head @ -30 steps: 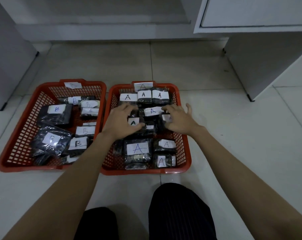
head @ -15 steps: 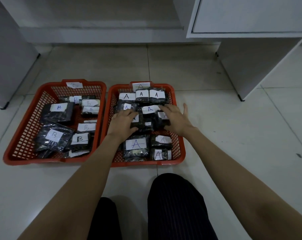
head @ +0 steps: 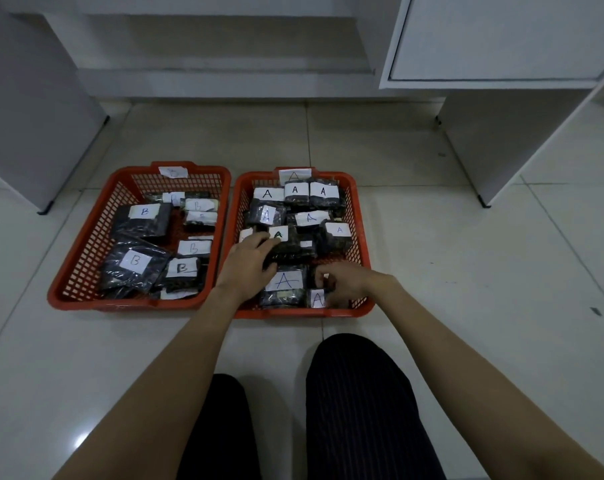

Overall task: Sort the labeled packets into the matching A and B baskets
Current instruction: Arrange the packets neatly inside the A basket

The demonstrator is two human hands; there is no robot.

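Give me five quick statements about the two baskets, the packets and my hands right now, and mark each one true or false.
1. Both hands are in the A basket. True: the left hand rests on packets mid-basket and the right hand is near its front right corner.
2. The B basket is right of the A basket. False: it is on the left.
3. Packets lie loose on the floor. False: every visible packet is in a basket.
4. Visible labels in the B basket read B. True, where they are legible.
5. The left hand is lifting a packet clear of the basket. False: it lies low on the pile.
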